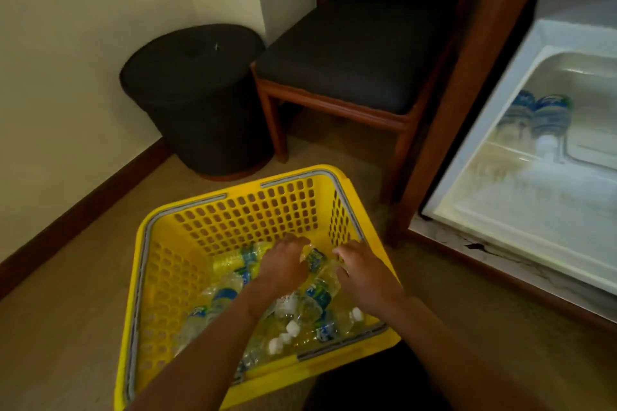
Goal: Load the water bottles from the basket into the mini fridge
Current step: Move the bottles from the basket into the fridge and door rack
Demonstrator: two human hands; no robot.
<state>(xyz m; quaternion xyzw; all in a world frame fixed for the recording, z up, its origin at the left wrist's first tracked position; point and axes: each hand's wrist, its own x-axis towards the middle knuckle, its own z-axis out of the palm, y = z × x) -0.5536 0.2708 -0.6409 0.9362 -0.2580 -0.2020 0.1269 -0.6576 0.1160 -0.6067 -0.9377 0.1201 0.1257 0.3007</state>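
Down on the floor in the head view, both hands are deep in the basket [250, 210]. The left hand [283, 265] curls over a bottle [315, 259] at the far end of the pile [223, 294]. The right hand [365, 274] sits on the next one; grip or bare touch, I cannot tell. The bottles lie flat, long axes running away from the person, several caps at the near end. The fridge [521, 217] stands open off to the right with two bottles [537, 112] already inside, so the right hand has the shorter swing. Plenty left to load.
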